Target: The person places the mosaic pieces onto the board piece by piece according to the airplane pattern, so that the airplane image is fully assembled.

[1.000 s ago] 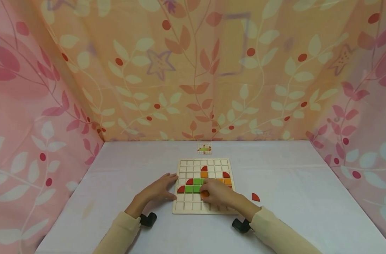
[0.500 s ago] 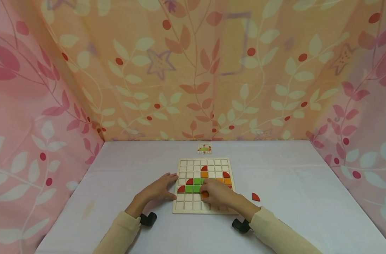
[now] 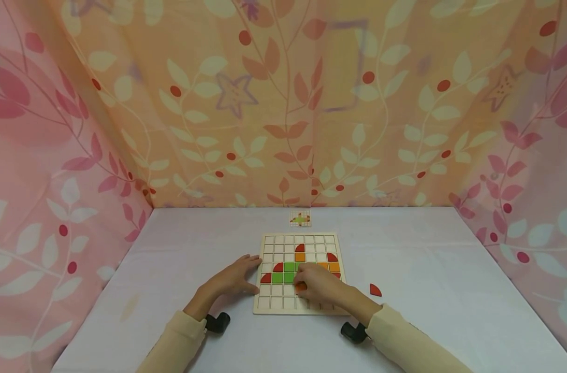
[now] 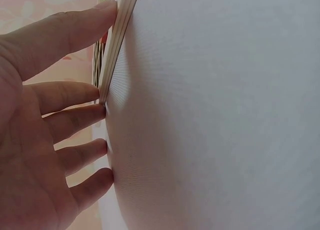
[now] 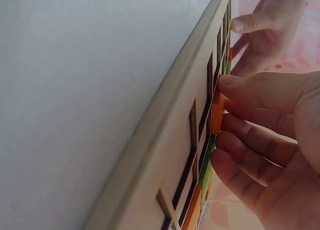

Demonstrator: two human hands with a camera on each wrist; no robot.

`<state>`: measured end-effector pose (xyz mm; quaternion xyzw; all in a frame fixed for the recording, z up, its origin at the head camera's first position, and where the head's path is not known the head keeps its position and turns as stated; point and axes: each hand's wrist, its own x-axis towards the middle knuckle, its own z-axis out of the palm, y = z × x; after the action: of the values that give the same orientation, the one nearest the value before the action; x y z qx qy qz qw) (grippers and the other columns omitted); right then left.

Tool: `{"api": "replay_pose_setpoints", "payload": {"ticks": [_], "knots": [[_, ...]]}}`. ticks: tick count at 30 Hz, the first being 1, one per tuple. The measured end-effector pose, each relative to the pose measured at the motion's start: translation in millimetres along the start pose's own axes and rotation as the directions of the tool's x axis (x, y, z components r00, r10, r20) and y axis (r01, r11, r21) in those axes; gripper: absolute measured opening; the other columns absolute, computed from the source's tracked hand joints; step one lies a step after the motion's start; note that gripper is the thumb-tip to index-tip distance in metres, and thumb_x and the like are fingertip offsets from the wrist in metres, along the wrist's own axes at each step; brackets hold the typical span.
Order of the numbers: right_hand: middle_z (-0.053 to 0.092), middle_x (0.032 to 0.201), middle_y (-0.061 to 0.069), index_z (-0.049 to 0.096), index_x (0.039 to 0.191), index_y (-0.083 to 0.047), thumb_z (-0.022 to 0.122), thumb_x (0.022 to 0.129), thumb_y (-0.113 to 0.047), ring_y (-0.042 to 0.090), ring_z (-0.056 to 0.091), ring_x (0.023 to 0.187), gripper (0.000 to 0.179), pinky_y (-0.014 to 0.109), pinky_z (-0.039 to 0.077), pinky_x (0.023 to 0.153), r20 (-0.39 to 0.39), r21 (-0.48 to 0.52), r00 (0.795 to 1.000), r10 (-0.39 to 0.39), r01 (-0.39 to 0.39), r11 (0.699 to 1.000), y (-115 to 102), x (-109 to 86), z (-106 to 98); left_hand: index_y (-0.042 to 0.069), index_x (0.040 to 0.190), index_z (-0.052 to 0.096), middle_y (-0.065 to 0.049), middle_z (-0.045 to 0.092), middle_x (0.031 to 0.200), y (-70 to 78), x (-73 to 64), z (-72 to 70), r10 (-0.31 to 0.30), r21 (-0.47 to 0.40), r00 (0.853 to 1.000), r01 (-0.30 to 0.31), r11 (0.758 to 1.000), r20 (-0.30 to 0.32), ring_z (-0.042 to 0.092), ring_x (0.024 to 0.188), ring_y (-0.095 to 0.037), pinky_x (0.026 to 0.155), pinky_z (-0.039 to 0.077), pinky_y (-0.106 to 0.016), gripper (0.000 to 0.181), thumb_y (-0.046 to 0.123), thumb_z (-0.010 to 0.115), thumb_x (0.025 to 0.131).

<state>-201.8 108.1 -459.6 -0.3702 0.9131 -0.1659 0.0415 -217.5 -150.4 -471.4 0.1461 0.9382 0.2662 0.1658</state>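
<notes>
A wooden grid board (image 3: 276, 307) lies on the table with red, green and orange tiles set in its squares. My left hand (image 3: 234, 275) lies at the board's left edge, fingers spread; in the left wrist view the thumb and index finger touch its side. Over the board's middle, my right hand (image 3: 321, 281) pinches an orange tile (image 5: 218, 112) between thumb and fingers, low at a square below the green row. Green tiles (image 3: 284, 277) show left of the right hand, which hides part of the coloured rows. A red quarter-round tile (image 3: 375, 290) lies loose right of the board.
A small pattern card (image 3: 300, 218) with a coloured grid lies behind the board. White cloth (image 3: 208, 238) covers the table. Flowered curtains (image 3: 283, 103) stand at the back and both sides. Dark wrist cameras (image 3: 354, 332) sit below both wrists.
</notes>
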Motion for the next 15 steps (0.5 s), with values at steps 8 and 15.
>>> {"api": "replay_pose_setpoints", "payload": {"ticks": [8, 15], "knots": [[0.058, 0.086, -0.003, 0.078, 0.097, -0.007, 0.076, 0.083, -0.016, 0.005, 0.043, 0.074, 0.016, 0.016, 0.042, 0.066, 0.013, 0.002, 1.0, -0.003, 0.003, 1.0, -0.4, -1.2, 0.7, 0.004, 0.144, 0.046, -0.012, 0.04, 0.155, -1.6, 0.4, 0.3, 0.028, 0.002, 1.0, -0.028, 1.0, 0.005, 0.024, 0.148, -0.037, 0.118, 0.026, -0.055, 0.08, 0.017, 0.083, 0.075], [0.058, 0.087, -0.003, 0.078, 0.098, -0.007, 0.076, 0.083, -0.016, 0.005, 0.043, 0.075, 0.017, 0.017, 0.042, 0.067, 0.01, 0.0, 1.0, 0.002, -0.002, 1.0, -1.3, -1.5, -0.1, 0.004, 0.144, 0.046, -0.012, 0.04, 0.155, -0.8, -0.3, -0.3, 0.028, 0.002, 1.0, -0.028, 1.0, 0.002, 0.023, 0.148, -0.037, 0.117, 0.025, -0.056, 0.08, 0.018, 0.083, 0.075]]}}
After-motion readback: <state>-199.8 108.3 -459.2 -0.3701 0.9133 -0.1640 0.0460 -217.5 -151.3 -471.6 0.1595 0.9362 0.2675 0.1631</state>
